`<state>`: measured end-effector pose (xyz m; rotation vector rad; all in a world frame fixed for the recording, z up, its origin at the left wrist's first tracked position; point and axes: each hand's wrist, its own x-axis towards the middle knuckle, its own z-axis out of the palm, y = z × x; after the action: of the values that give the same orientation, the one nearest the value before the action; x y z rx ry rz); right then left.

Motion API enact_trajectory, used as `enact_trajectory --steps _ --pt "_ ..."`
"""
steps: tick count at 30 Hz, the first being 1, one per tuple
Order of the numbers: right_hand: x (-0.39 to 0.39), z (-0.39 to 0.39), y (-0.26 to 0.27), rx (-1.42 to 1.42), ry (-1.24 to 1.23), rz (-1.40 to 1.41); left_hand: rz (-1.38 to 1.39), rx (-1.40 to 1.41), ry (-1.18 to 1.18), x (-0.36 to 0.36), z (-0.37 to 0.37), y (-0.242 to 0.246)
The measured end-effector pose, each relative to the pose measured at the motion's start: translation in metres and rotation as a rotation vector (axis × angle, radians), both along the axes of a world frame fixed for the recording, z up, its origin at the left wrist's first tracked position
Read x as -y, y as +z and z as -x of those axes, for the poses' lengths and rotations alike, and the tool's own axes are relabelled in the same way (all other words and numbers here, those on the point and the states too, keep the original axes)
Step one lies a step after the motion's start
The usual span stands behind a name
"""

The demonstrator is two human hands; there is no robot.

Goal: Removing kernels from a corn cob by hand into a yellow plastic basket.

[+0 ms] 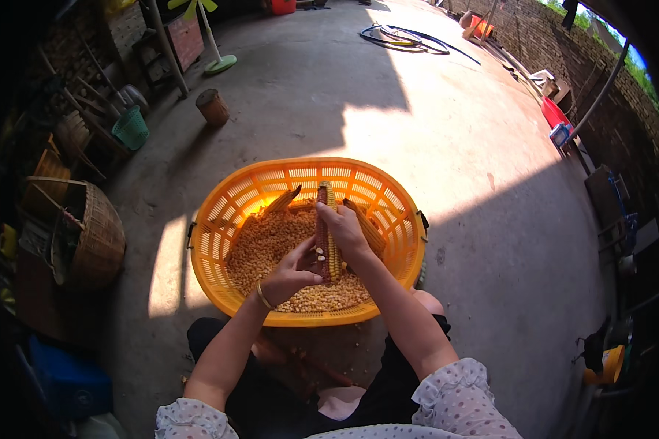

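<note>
An oval orange plastic basket [307, 316] with slotted walls stands in front of me, and loose corn kernels [263, 241] lie thick in it. Above the kernels a partly shelled corn cob [334, 241] is held nearly upright, with yellow kernel rows on its right side and bare reddish core on its left. My right hand [345, 228] grips its upper part, thumb along the front. My left hand [292, 273] supports its lower left side, fingers partly hidden behind it. More cobs [370, 228] lean at the basket's back right, and another cob [281, 201] lies at the back left.
A wicker basket [101, 236] and a green plastic basket [131, 128] stand at left on the concrete floor. Farther back are a log stump [212, 107], a fan's green base [220, 65] and a coiled hose [406, 41]. A red basin [556, 115] sits by the brick wall at right.
</note>
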<state>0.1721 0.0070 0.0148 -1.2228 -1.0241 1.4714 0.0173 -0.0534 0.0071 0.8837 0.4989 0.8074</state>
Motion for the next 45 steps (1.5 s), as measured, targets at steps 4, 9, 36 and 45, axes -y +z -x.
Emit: enact_trajectory --steps 4,9,36,45 --pt "0.005 0.007 -0.004 0.249 -0.083 -0.152 0.005 -0.211 0.043 -0.009 0.003 -0.007" --pt "0.012 -0.004 0.017 -0.135 0.173 -0.064 0.031 0.051 0.087 -0.014 0.004 -0.004" --pt "0.016 0.01 -0.001 0.384 -0.139 -0.273 -0.163 -0.398 0.314 -0.022 0.0 -0.012" --pt "0.007 -0.019 0.019 -0.081 0.066 -0.052 0.009 0.069 0.091 -0.025 0.015 0.001"
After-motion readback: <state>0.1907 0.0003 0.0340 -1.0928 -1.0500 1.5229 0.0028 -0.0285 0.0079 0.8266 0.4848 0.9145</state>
